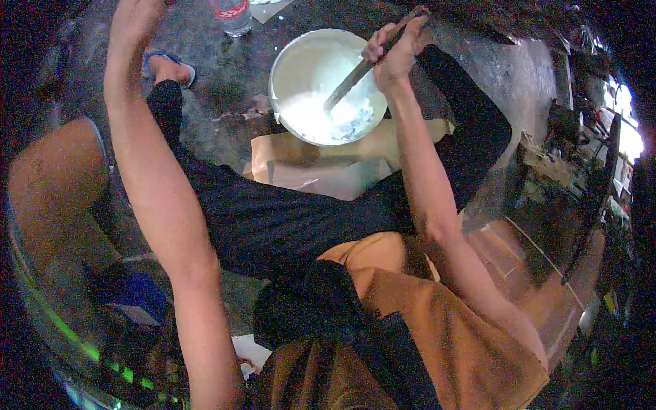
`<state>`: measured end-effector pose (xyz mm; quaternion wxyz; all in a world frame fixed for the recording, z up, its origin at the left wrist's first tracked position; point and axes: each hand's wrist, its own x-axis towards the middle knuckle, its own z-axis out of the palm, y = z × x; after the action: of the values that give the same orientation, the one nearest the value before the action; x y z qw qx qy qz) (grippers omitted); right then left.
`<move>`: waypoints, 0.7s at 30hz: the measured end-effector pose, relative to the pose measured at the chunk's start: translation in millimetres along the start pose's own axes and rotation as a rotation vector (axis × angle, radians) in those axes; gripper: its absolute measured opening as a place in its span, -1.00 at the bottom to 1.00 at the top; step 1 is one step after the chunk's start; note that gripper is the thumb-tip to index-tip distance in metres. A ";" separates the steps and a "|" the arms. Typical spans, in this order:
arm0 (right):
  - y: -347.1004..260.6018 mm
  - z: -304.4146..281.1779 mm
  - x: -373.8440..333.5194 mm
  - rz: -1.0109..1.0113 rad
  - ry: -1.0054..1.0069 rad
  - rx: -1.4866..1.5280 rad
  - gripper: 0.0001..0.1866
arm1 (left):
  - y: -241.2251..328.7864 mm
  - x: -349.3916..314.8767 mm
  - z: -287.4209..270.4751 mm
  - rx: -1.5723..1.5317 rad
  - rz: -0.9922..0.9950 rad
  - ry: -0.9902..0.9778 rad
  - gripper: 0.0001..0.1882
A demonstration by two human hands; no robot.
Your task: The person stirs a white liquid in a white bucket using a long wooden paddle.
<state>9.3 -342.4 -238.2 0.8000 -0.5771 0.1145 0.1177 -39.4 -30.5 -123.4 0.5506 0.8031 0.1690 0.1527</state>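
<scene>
A round white bucket (280, 75) stands on the floor between my legs. White, creamy-looking material (321, 123) lies inside it, glaring brightly at the near side. My right hand (396, 58) is closed around a wooden stick (352, 85), which slants down to the left with its lower end in the white material. On the far left, my left arm stretches forward past the bucket. My left hand (140, 20) is partly cut off by the top edge, so its fingers and anything in them are hidden.
A clear plastic bottle (236, 20) with a red label stands behind the bucket, to its left. Tan cardboard (280, 154) lies on the near side of the bucket. My sandalled foot (171, 70) rests at the left. Dim clutter (560, 157) lines the right side.
</scene>
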 end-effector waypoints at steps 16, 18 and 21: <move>-109.7 18.6 -32.0 -0.285 -0.332 0.143 -0.15 | 4.1 -5.3 -7.6 0.008 -0.041 0.026 -0.53; -44.6 13.5 -12.6 -0.483 -0.242 -0.240 -0.14 | 2.2 -2.1 -6.7 0.016 -0.076 0.039 -0.53; 16.3 -12.8 -10.3 -0.356 -0.128 -0.164 -0.23 | 0.1 2.2 -2.2 -0.025 -0.057 0.001 -0.53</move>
<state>-6.3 -350.2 -253.5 0.7641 -0.6428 -0.0505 0.0199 -38.4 -27.8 -122.4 0.5646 0.7910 0.1902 0.1392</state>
